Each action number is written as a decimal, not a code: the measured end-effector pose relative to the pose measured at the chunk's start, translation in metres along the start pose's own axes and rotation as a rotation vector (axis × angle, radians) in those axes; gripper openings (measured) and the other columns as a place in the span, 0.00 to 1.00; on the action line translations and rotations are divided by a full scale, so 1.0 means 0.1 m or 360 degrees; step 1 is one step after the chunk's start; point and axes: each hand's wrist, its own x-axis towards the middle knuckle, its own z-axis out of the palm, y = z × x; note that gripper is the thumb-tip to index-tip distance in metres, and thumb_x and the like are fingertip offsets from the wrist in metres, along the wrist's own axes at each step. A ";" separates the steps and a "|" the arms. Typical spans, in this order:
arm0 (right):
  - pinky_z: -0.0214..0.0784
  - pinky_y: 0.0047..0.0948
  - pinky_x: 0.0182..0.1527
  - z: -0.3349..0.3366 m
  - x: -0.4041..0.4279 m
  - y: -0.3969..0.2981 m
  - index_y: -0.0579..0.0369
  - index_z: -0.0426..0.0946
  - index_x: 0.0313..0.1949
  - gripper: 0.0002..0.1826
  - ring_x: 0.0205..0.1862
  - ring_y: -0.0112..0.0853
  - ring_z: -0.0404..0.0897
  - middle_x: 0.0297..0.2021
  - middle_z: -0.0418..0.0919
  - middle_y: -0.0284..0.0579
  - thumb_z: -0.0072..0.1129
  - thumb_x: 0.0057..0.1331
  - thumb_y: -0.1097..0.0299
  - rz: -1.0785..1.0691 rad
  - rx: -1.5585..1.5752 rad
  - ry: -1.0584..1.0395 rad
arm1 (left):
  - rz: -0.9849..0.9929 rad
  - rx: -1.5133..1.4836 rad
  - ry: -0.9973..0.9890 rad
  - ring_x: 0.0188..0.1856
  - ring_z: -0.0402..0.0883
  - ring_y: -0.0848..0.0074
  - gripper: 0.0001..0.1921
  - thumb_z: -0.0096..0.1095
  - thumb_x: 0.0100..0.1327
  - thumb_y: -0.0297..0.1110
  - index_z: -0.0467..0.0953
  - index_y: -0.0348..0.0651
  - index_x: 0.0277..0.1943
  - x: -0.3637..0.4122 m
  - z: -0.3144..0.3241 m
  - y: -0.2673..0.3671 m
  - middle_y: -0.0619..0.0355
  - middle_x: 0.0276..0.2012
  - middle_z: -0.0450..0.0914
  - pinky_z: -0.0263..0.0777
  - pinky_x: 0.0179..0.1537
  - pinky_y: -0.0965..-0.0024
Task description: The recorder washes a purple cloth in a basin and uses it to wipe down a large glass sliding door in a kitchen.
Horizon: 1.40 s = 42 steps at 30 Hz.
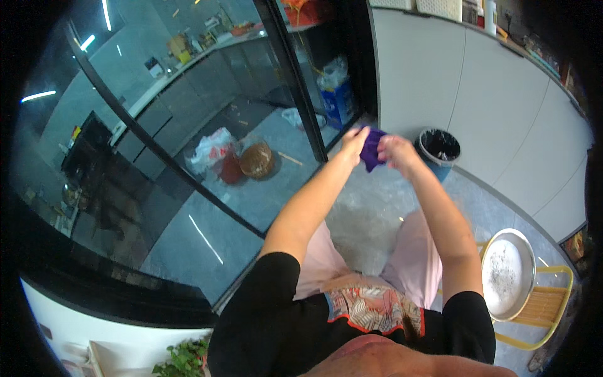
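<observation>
A bunched purple cloth (371,153) hangs between my two hands, held out in front of me near the edge of the glass door. My left hand (354,143) grips its left side, the thumb lying along the top. On the other side, my right hand (396,151) has bent fingers closed on the cloth's right edge and looks slightly blurred. Just right of my right hand, and lower down, stands a blue waste bin (439,162) with a black liner.
A metal basin (531,254) of white suds with dark specks rests on a yellow-framed chair (546,306) at my right. Grey cabinets (419,70) line the wall ahead. Behind the black-framed glass door (174,174) at left are a woven basket (257,161) and plastic bags (214,148).
</observation>
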 end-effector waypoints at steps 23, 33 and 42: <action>0.64 0.19 0.34 1.49 1.76 1.03 0.59 0.75 0.38 0.08 0.32 0.17 0.69 0.29 0.74 0.28 0.48 0.71 0.69 -0.0657 -0.0106 -0.0011 | 0.0438 0.0261 0.0730 0.42 0.73 0.83 0.15 0.49 0.71 0.38 0.76 0.36 0.48 0.00 -1.58 -0.01 0.63 0.39 0.78 0.67 0.48 0.77; 0.69 0.34 0.38 1.17 1.29 0.74 0.59 0.79 0.39 0.13 0.30 0.39 0.78 0.29 0.80 0.52 0.58 0.64 0.61 -0.0177 -0.1276 -0.0759 | 0.0791 0.0766 0.1119 0.25 0.74 0.76 0.13 0.45 0.72 0.40 0.74 0.42 0.45 -0.16 -1.83 0.36 0.56 0.22 0.73 0.68 0.29 0.69; 0.61 0.22 0.33 1.30 1.70 0.28 0.60 0.72 0.31 0.14 0.29 0.19 0.64 0.24 0.68 0.29 0.49 0.72 0.64 -0.0702 -0.0429 -0.0169 | -0.0468 0.2181 -0.0311 0.37 0.81 0.53 0.16 0.59 0.62 0.38 0.76 0.41 0.50 -0.12 -2.38 0.17 0.45 0.34 0.82 0.72 0.38 0.53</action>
